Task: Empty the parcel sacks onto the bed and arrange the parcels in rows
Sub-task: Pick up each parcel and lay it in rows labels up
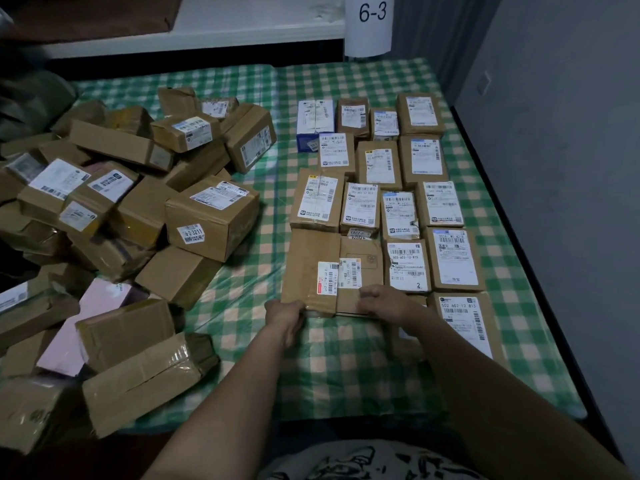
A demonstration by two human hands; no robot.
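there, left hand (284, 315), right hand (381, 301) on parcels (311, 258); "6-3" post (369, 32)

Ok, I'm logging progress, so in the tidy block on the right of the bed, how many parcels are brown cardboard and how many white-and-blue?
Brown cardboard parcels: 16 (one partly hidden behind the right arm)
White-and-blue box: 1
Total: 17
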